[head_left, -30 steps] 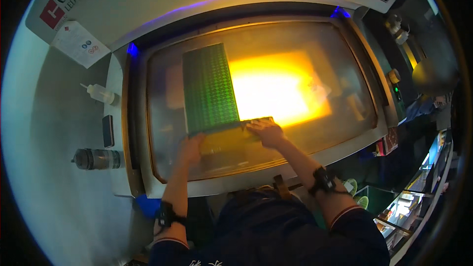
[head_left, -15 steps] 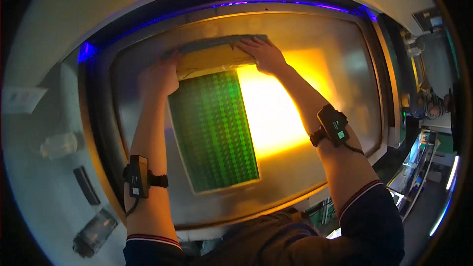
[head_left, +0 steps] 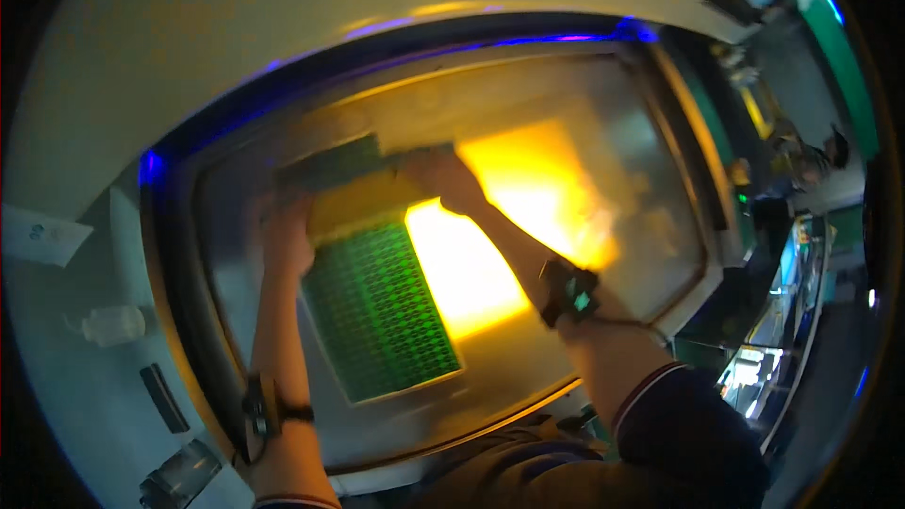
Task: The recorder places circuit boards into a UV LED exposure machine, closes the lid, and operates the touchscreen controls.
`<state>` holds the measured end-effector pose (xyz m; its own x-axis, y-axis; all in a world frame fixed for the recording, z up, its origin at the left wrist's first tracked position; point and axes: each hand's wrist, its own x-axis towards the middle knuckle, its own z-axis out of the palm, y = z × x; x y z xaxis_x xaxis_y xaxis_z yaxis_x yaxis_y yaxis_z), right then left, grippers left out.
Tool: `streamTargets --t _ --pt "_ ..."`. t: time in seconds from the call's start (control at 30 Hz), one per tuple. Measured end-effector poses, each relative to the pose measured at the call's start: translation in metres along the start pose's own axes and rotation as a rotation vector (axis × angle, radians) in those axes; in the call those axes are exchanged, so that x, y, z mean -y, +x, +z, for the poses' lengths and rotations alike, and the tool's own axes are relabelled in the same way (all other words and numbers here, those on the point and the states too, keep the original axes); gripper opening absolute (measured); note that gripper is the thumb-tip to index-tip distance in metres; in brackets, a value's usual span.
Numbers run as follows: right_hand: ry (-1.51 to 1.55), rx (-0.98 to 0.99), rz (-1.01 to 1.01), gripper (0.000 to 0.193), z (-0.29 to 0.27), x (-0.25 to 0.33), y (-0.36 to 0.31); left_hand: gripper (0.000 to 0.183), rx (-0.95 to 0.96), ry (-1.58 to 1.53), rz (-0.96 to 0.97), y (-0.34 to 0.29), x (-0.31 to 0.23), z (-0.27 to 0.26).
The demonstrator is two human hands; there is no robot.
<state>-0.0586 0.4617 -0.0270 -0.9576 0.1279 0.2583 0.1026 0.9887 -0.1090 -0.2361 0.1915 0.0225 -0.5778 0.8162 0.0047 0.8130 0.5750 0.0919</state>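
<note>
A long brownish strip with a grey-blue far edge point(head_left: 363, 205) lies across the top of a green patterned panel point(head_left: 385, 316). Its exact kind is blurred. My left hand point(head_left: 288, 238) is at the strip's left end, and my right hand point(head_left: 441, 181) grips its right end. Motion smears the fingers of both hands, though the strip moves along with them. The green panel, covered in rows of small repeated marks, lies flat and slightly turned on a metallic surface point(head_left: 528, 363). Yellow-white light glows beside its right edge.
A raised dark frame point(head_left: 179, 302) with blue light along its far side surrounds the surface. To the left are a translucent bottle point(head_left: 113, 325), a dark bar point(head_left: 165, 398) and a clear container point(head_left: 181, 473). Cluttered shelves point(head_left: 768, 349) stand to the right. Each forearm wears a strapped black device.
Both hands have come nearer to me with the strip. Its grey-blue edge now looks bent or split near the middle. The whole view has shifted and tilted.
</note>
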Motion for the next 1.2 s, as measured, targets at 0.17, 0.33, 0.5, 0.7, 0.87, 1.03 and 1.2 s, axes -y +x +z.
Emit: streamTargets --t 0.17,0.33,0.5,0.7,0.87,1.03,1.2 --pt "0.39 0.374 0.16 0.048 -0.081 0.094 -0.212 0.057 0.534 -0.144 -0.157 -0.198 -0.099 -0.045" --pt "0.23 0.551 -0.211 0.065 -0.125 0.173 -0.365 0.061 0.542 -0.291 0.173 -0.384 -0.12 -0.023" --pt "0.306 0.646 -0.209 0.061 -0.147 0.147 -0.348 0.061 0.415 -0.17 0.194 -0.404 -0.162 0.024" --pt "0.373 0.764 -0.197 0.066 -0.163 0.07 -0.429 0.055 0.4 -0.426 0.028 -0.411 -0.242 0.049" --pt "0.253 0.621 -0.112 0.063 -0.201 -0.003 -0.512 0.068 0.456 -0.12 -0.041 -0.376 -0.385 0.022" --pt "0.469 0.585 0.095 0.051 -0.223 -0.077 -0.574 0.067 0.464 -0.217 0.098 -0.34 -0.442 0.038" --pt "0.583 0.035 0.157 0.047 -0.231 -0.208 -0.626 0.066 0.484 -0.263 0.062 -0.328 -0.466 0.051"
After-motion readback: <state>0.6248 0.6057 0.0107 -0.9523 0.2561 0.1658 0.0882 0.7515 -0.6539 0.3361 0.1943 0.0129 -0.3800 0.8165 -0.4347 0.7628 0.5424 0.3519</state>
